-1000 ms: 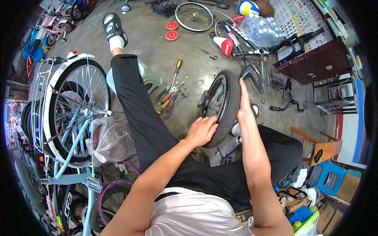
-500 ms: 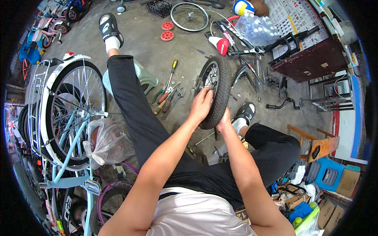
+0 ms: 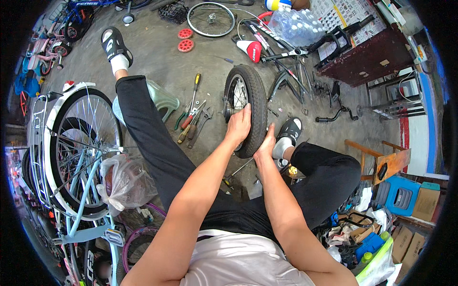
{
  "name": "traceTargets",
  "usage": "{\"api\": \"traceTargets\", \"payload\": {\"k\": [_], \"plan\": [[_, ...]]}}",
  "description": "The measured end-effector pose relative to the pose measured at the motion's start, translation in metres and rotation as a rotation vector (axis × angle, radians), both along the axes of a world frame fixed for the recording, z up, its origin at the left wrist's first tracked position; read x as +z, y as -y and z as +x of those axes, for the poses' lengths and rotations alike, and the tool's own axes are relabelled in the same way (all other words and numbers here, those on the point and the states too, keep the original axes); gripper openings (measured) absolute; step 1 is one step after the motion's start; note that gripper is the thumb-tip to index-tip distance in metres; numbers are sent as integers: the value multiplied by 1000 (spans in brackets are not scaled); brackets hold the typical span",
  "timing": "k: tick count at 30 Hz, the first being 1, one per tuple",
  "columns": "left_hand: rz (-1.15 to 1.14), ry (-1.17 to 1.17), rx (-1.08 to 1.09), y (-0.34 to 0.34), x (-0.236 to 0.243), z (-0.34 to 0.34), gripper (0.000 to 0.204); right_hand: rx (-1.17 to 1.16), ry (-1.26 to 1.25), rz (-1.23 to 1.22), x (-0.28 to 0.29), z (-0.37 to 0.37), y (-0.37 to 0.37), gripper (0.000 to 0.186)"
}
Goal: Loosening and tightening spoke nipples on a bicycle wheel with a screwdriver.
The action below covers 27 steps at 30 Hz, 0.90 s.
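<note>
A small bicycle wheel [image 3: 258,97] with a thick, knobbly black tyre stands on edge between my hands, above the floor between my legs. My left hand [image 3: 239,126] lies along the wheel's left side, its fingers close together over the rim and spokes. Against the lower right of the tyre, my right hand [image 3: 265,144] supports the tread; part of its fingers is hidden behind the wheel. Left of the wheel lie hand tools: a yellow-handled screwdriver [image 3: 196,83], red-handled pliers [image 3: 187,122] and an adjustable wrench [image 3: 200,126].
A light-blue bicycle [image 3: 83,186] stands at my left beside a tied plastic bag [image 3: 126,183]. Beyond the wheel lie a bicycle frame [image 3: 286,78], a bare wheel rim [image 3: 190,20] and bundled bottles [image 3: 296,28]. A crank [image 3: 334,117] lies to the right, near a wooden stool [image 3: 391,162].
The wheel stands more upright than before. My left fingers, earlier bent in at the spokes, now lie straighter along the rim. My right hand stays at the lower tyre. The whole view has shifted.
</note>
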<state>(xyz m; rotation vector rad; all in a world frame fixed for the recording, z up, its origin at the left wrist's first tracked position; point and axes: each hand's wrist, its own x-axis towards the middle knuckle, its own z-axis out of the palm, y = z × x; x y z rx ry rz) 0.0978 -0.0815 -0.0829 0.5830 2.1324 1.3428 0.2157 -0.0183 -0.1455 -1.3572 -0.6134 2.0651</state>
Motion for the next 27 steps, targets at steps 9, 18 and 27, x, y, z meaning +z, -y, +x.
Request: {"api": "traceTargets", "payload": {"k": [9,18,27], "plan": [[47,-23,86,39,-24,6,66,438,133,-12,42,-21,-1,90],[130,-70,12,54,-30,13,61,494,80,-49,72,-36,-15,75],[135,-58,12,58,-25,17,61,519,84,-162,89,-43,-27,74]]}}
